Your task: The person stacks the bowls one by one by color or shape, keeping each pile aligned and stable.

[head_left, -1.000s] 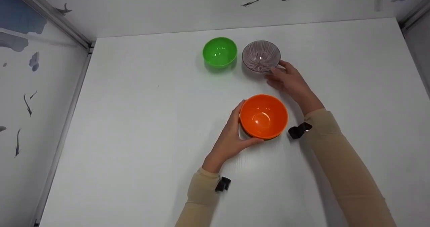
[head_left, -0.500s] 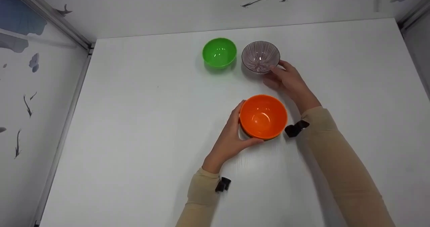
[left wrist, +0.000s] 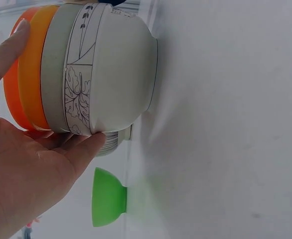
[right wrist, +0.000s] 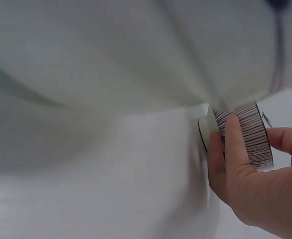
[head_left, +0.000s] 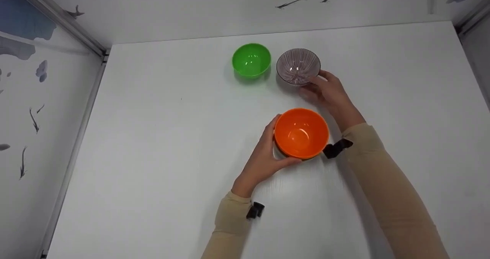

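Observation:
My left hand [head_left: 260,161] grips a stack of nested bowls from its left side, thumb at the near side. An orange bowl [head_left: 301,132] tops this stack. Below it the left wrist view shows a yellow-orange bowl [left wrist: 32,64], a grey-green bowl [left wrist: 54,69] and a white bowl [left wrist: 123,69] with a leaf pattern. Farther back, my right hand [head_left: 332,94] holds a small striped bowl [head_left: 298,65] at its right side, thumb at the rim and fingers beneath or behind. Black lines run round that bowl's outside [right wrist: 248,134] in the right wrist view.
A green bowl [head_left: 251,60] stands upright just left of the striped bowl. Behind both, the white table [head_left: 153,136] meets a white wall panel [head_left: 214,13] with printed marks. Another panel [head_left: 46,109] borders the table's left side.
The right hand's lower fingers have shifted slightly left, in closer under the striped bowl. The left hand and its stack stay in place, as does the green bowl.

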A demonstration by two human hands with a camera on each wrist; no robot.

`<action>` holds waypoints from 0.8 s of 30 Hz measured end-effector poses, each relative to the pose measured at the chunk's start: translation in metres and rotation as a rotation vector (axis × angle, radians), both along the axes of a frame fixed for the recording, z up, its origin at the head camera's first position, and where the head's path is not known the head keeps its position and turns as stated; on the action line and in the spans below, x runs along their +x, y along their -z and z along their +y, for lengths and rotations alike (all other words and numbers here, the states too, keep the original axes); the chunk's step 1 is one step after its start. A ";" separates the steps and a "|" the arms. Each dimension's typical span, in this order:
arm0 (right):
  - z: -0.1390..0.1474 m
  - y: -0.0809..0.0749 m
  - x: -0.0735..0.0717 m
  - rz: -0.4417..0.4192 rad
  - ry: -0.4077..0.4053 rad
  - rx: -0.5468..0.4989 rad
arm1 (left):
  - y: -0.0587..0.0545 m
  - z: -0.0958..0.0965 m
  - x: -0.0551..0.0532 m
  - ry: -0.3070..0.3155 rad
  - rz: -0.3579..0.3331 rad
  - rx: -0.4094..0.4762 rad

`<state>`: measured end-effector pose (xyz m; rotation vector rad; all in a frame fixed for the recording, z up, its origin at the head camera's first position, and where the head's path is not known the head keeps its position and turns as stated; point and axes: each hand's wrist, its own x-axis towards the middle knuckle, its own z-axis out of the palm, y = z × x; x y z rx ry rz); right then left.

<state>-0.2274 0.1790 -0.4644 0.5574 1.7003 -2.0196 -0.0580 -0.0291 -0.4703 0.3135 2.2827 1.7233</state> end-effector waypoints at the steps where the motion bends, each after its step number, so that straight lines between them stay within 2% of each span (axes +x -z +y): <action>1: 0.001 -0.001 0.001 0.001 0.000 -0.005 | 0.000 0.000 0.000 0.000 0.004 0.001; 12: 0.010 -0.009 0.020 0.033 -0.023 -0.072 | 0.003 0.000 0.002 0.004 0.000 -0.011; 17: 0.016 -0.018 0.030 0.037 -0.059 -0.050 | 0.002 0.000 0.000 0.020 -0.003 -0.038; 24: 0.024 -0.036 0.040 0.036 -0.095 -0.020 | -0.004 -0.004 -0.007 0.025 -0.049 -0.070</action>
